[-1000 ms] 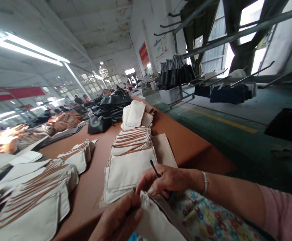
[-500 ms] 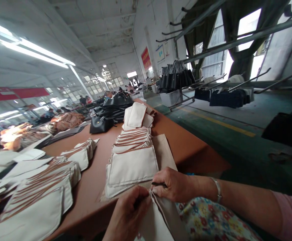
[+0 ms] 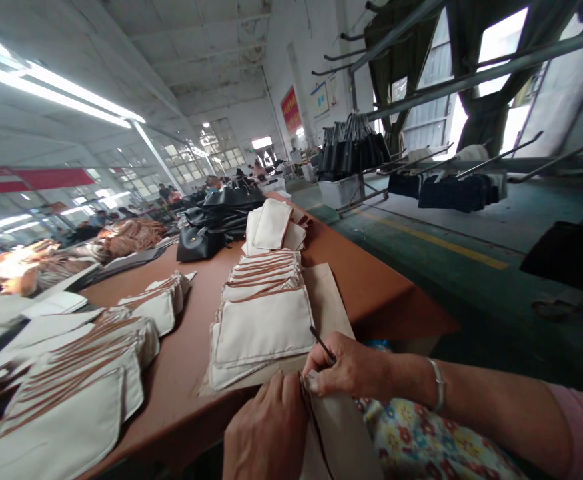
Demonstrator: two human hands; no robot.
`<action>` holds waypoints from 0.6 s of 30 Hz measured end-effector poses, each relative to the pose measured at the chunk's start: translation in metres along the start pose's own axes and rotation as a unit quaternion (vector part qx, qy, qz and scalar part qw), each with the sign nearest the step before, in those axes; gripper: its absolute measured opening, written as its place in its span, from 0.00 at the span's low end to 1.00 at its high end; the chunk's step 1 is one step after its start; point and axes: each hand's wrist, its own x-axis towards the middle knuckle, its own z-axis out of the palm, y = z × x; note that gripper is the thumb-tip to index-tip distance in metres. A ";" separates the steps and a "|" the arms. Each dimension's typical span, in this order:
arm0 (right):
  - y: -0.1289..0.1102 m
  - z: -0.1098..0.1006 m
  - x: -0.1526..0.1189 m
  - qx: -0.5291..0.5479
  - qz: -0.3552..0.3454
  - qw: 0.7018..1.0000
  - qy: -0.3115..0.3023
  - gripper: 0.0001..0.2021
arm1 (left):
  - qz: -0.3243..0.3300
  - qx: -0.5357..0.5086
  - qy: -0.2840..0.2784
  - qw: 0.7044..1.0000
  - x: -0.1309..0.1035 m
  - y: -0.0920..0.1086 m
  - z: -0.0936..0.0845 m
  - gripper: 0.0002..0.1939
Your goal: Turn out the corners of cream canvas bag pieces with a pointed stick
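In front of my lap is a cream fabric pouch [image 3: 344,433] with brown-edged sides, its top corner between my two hands. My left hand [image 3: 269,427] is closed on the left side of that corner, fingers bent over it. My right hand [image 3: 346,367] pinches the corner's other side. A thin dark stick-like tool [image 3: 323,344] also sticks out of my right fist, pointing up and left; its kind cannot be made out. Just beyond my hands lies a row of overlapping cream pouches [image 3: 266,323] with brown edges, on brown cardboard [image 3: 329,300].
More cream pouches [image 3: 66,413] are fanned along the left of the brown tabletop [image 3: 181,360]. Black handbags [image 3: 201,243] are heaped at the far end. To the right, past the table edge, stands a metal rack [image 3: 421,103] with hanging bags. A floral cloth [image 3: 421,433] covers my lap.
My left hand has turned, its back now facing up, fingers over the pouch corner. The dark tool in my right hand has swung from lying flat to slanting upward.
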 end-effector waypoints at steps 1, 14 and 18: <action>0.001 0.000 -0.001 -0.004 -0.002 1.000 -0.002 0.07 | -0.010 -0.034 -0.009 0.999 0.001 -0.001 -0.001 0.11; 0.006 -0.024 0.000 -0.004 -0.066 0.997 -0.033 0.12 | -0.223 -0.705 -0.212 0.640 0.020 -0.017 -0.003 0.16; 0.008 -0.026 0.001 0.004 -0.048 0.998 -0.043 0.15 | -0.176 -0.706 -0.227 0.647 0.024 -0.018 0.000 0.14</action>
